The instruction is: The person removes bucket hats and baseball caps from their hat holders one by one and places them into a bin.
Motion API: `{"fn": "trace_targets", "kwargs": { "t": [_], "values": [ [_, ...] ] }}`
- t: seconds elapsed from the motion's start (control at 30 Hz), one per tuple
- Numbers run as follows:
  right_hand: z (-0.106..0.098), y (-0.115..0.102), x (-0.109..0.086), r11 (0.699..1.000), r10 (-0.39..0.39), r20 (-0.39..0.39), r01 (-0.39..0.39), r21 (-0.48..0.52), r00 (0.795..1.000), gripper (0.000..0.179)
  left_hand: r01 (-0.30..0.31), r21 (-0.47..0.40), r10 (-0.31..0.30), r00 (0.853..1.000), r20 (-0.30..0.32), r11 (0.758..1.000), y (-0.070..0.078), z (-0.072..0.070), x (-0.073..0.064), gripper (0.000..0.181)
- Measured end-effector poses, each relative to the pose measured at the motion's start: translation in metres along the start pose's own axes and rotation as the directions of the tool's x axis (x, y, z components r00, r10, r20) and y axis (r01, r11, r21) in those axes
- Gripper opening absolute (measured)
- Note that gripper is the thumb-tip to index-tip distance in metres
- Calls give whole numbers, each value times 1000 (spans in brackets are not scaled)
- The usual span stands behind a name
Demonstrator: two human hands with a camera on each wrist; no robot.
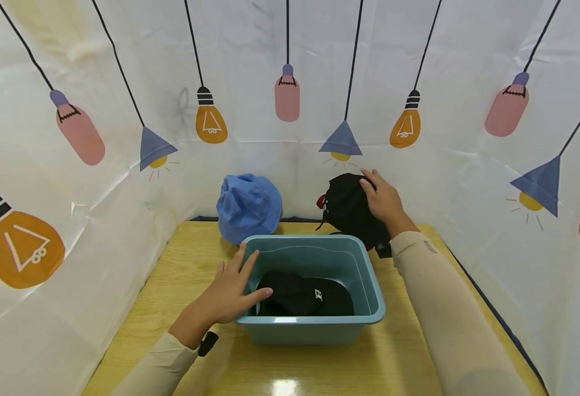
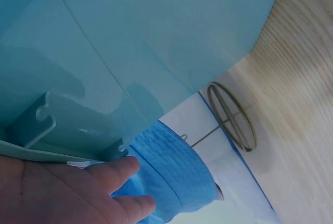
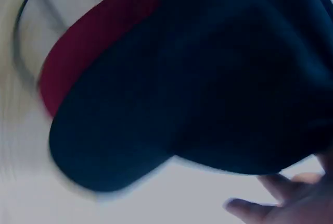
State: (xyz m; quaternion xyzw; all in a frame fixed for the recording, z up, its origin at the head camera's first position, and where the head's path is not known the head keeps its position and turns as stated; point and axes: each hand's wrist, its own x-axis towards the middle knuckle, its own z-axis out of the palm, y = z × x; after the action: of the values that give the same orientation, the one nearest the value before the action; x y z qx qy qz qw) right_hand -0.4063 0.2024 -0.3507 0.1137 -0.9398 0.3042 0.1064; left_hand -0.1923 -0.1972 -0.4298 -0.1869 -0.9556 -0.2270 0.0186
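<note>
Head view: right hand (image 1: pixel 385 202) laid on the black cap (image 1: pixel 343 202) at the far edge of the table (image 1: pixel 250 371), fingers fairly extended over its side. Whether they have closed on the fabric I cannot tell; the right wrist view is blurred, and shows some fingers beyond the cap's edge and part of the hand cut off. Left hand (image 1: pixel 228 291) spread wide at the near-left rim of the basin (image 1: pixel 305 334), thumb over the inside, gripping nothing that I can see; it appears to steady the basin. Just past the right hand, a red brim (image 3: pixel 88 62) shows behind the black cap's brim, so probably two caps nested. Inside the basin: logo cap (image 1: pixel 292 291), dark, white mark on its front. Behind the basin's left end: blue hat (image 1: pixel 247 206), near a wire stand (image 2: pixel 225 123) in the left wrist view. Beyond all this, a white sheet (image 1: pixel 250 99) printed with lamps. Step in hand, my judgement: taking up the black cap. Next move calls for a sure pinch on the crown, then a lift that frees it without dragging the red one along; basin held steady meanwhile.
</note>
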Motion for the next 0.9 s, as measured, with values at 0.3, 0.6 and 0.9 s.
{"fn": "trace_targets", "kwargs": {
  "t": [0.3,0.6,0.9],
  "values": [
    [-4,-8,-1,999,19,-65,-21,-42,998,59,-3,2,3,1000,-2,1000,-1,1,1,100],
    [-2,-7,3,999,39,-102,-43,-34,994,62,3,14,-2,1000,-3,1000,-2,1,1,101],
    [0,-10,1,1000,-14,-267,10,-16,964,59,-7,23,7,1000,-14,1000,-2,2,1,100]
  ]
}}
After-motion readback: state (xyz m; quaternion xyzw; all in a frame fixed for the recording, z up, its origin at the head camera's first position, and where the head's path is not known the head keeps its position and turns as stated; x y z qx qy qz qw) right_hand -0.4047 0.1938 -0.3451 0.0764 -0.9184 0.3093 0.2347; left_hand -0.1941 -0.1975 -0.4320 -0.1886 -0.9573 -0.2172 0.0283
